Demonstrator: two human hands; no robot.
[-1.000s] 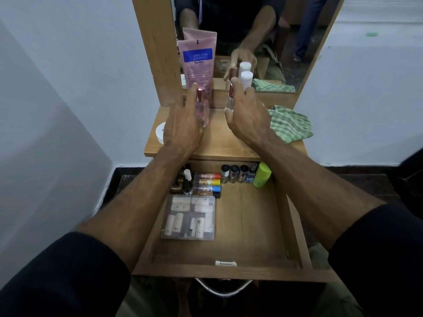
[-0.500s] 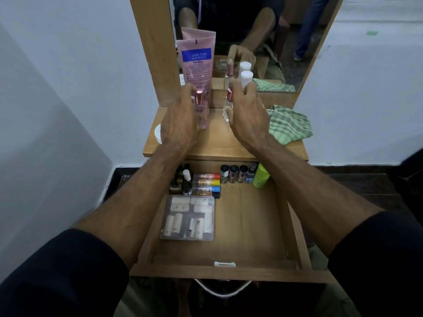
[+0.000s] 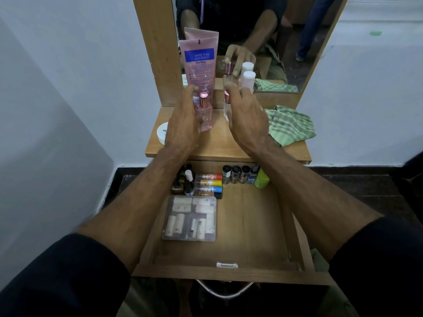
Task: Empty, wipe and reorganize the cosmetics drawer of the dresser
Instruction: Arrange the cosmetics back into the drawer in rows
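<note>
The wooden drawer [image 3: 247, 227] stands pulled out below the dresser top [image 3: 219, 145]. Inside it lie a clear plastic case of small tubes [image 3: 189, 218], coloured lip balm sticks [image 3: 208, 183], dark small bottles [image 3: 183, 181], a row of nail polish jars [image 3: 235, 174] and a green tube [image 3: 261, 179]. On the dresser top my left hand [image 3: 183, 124] grips a pink perfume bottle with a rose-gold cap [image 3: 204, 110]. My right hand [image 3: 248, 120] holds a clear perfume bottle with a pink cap [image 3: 227, 104]; the hand hides most of it.
A tall pink Vaseline tube [image 3: 199, 62] stands against the mirror [image 3: 274, 42]. A white-capped bottle [image 3: 248, 80] stands behind my right hand. A green checked cloth [image 3: 290, 124] lies at the right of the dresser top, a white jar [image 3: 163, 132] at the left.
Both hands have closed round the two perfume bottles and drawn them slightly toward me along the dresser top. The drawer contents have not moved.
</note>
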